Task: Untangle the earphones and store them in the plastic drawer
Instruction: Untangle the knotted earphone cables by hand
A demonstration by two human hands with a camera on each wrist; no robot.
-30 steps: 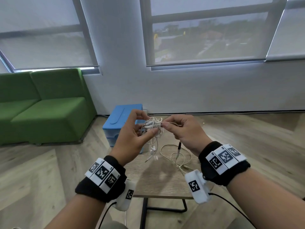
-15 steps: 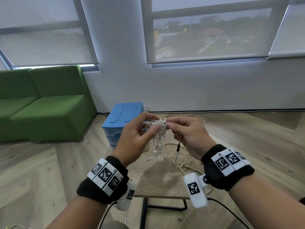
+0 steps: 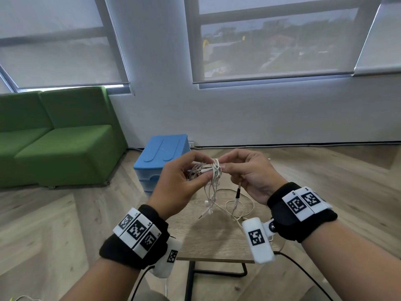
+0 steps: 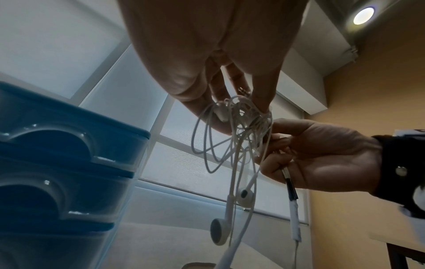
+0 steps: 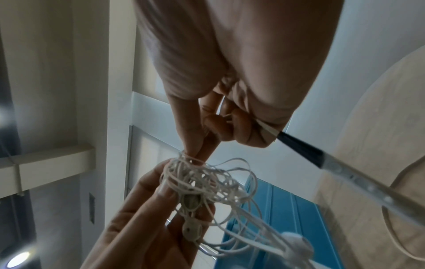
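While my left hand (image 3: pixel 178 185) pinches the knot of the earphones (image 3: pixel 213 172), my right hand (image 3: pixel 249 172) has closed in and pinches one strand, a remote curled under its fingers. The loops now hang over the table's far edge (image 3: pixel 256 192), so untangling continues; the plastic drawer (image 3: pixel 160 157) waits behind, closed.

Left hand (image 3: pixel 178 181), right hand (image 3: pixel 249 172): pinching fingers (image 3: pixel 227 166)

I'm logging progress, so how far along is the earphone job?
Nothing looks finished. The earphones remain a knotted bundle that the left hand and right hand pinch above the table. Untangling and storing them in the shut plastic drawer remain.
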